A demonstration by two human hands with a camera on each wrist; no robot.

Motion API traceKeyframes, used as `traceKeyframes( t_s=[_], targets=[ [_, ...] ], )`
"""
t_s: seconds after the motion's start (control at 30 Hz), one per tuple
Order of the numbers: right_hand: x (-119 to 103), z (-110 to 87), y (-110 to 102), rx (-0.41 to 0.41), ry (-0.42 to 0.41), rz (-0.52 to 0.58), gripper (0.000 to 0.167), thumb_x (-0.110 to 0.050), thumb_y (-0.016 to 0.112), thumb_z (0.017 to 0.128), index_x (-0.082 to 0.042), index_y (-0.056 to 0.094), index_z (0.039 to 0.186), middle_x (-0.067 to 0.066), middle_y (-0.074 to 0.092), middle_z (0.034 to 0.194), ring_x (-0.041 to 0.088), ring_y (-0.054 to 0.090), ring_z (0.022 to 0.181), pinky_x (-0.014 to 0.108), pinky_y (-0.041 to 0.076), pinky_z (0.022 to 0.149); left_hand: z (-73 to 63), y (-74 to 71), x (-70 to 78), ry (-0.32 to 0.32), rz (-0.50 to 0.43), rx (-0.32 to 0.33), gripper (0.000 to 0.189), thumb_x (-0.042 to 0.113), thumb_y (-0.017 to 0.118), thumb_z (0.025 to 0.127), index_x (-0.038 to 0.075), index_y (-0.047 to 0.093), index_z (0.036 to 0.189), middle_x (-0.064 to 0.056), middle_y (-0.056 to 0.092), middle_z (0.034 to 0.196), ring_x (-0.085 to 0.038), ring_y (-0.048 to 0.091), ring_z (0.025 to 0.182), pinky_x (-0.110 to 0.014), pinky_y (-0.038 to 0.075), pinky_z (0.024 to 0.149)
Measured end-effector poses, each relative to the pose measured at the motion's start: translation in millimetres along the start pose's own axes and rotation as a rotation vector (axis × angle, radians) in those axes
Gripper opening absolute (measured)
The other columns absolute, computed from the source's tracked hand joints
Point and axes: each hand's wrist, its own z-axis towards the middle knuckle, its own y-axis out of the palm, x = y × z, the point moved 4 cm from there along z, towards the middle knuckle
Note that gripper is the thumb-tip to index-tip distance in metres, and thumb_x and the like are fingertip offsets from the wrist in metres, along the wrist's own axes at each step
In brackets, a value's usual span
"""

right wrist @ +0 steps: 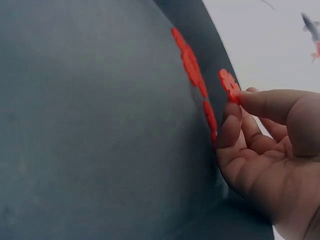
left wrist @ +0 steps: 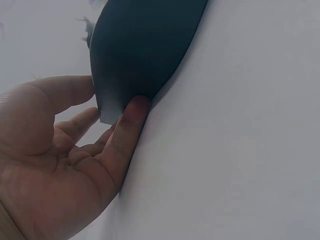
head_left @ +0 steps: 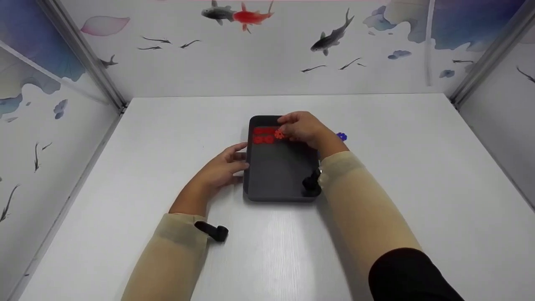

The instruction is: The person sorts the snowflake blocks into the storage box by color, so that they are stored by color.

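My right hand (head_left: 307,128) is over the far end of a dark grey tray (head_left: 280,171). Between thumb and forefinger it pinches a red snowflake disc (right wrist: 229,85), a small flat piece with a scalloped rim. Below it, more red discs (head_left: 263,139) lie in rows along the tray's far end, partly hidden by the hand. My left hand (head_left: 221,168) rests against the outside of the tray's left wall. In the left wrist view, its extended fingertips (left wrist: 136,107) touch the tray's side (left wrist: 142,50).
A blue snowflake disc (head_left: 342,136) lies on the white table (head_left: 376,121), right of the tray beyond the right wrist. Printed panels (head_left: 259,62) stand along the back and sides. A black wrist camera (head_left: 311,182) on the right sleeve overlaps the tray's near right corner.
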Motion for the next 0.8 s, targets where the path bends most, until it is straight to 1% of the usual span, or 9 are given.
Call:
traceKeyframes(
  t_s=[0.17,0.3,0.5,0.67,0.8],
  targets=[
    [1.5,2.5,2.0,0.03,-0.021,-0.071,0.036,-0.011,0.067,0.103,-0.014,0.067,0.138,0.007,0.072,0.122,0.021,0.065,0.103,0.034,0.056,0.089,0.0,-0.3,0.3,0.003,-0.004,0.003,0.069,0.01,0.064,0.104,0.031,0.04,0.165,-0.009,0.043,0.163,-0.029,0.056,0.144,-0.049,0.054,0.115],
    [1.9,1.7,4.0,0.042,-0.017,-0.113,0.035,-0.008,0.067,0.101,-0.013,0.068,0.136,0.007,0.073,0.119,0.02,0.066,0.101,0.033,0.056,0.087,-0.8,0.2,0.2,0.001,-0.001,0.005,0.069,0.01,0.064,0.104,0.031,0.04,0.165,-0.008,0.043,0.163,-0.029,0.056,0.144,-0.05,0.053,0.115],
    [1.4,-0.4,6.2,0.054,-0.013,-0.156,0.035,-0.013,0.068,0.102,-0.012,0.067,0.137,0.008,0.07,0.119,0.022,0.065,0.101,0.034,0.057,0.089,-0.8,0.6,-0.2,0.004,0.002,-0.003,0.069,0.01,0.063,0.104,0.028,0.039,0.166,-0.01,0.043,0.163,-0.029,0.056,0.144,-0.051,0.052,0.117],
    [0.8,0.7,4.8,0.079,-0.03,-0.194,0.034,-0.016,0.067,0.103,-0.012,0.068,0.137,0.009,0.069,0.118,0.021,0.064,0.1,0.031,0.056,0.084,0.1,1.0,1.2,0.005,-0.006,-0.007,0.07,0.008,0.063,0.103,0.028,0.039,0.166,-0.01,0.044,0.162,-0.029,0.057,0.142,-0.051,0.052,0.116],
    [1.0,3.2,4.1,0.092,-0.042,-0.191,0.032,-0.017,0.066,0.104,-0.012,0.069,0.135,0.01,0.069,0.118,0.021,0.065,0.1,0.031,0.056,0.081,0.6,1.1,2.1,0.005,-0.003,-0.014,0.071,0.007,0.061,0.104,0.028,0.037,0.167,-0.011,0.044,0.163,-0.03,0.057,0.141,-0.051,0.053,0.115]
  ],
)
